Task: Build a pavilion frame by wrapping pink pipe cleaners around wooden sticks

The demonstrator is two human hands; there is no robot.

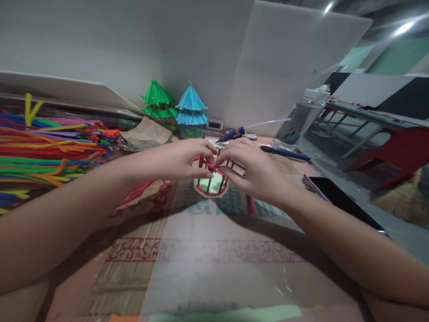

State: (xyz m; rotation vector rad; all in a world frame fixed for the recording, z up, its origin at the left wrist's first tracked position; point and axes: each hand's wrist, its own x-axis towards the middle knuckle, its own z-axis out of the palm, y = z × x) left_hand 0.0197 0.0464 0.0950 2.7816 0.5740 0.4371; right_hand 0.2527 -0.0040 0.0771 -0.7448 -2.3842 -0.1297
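A small pavilion frame (211, 190) stands on the table in front of me, with a pale many-sided base, a red rim and thin brown posts. At the top of its posts is a red pipe cleaner (211, 166). My left hand (187, 158) pinches this strip from the left, thumb below and fingers above. From the right, my right hand (250, 167) pinches the same strip between thumb and fingertips. The two hands nearly meet over the frame and hide part of its top.
Many coloured pipe cleaners (50, 154) lie at left. Behind stand a green model pavilion (157, 100) and a blue one (191, 109). A glue gun (231, 135), a clear bottle (298, 118), a blue pen (286, 153) and a phone (345, 203) are toward the right.
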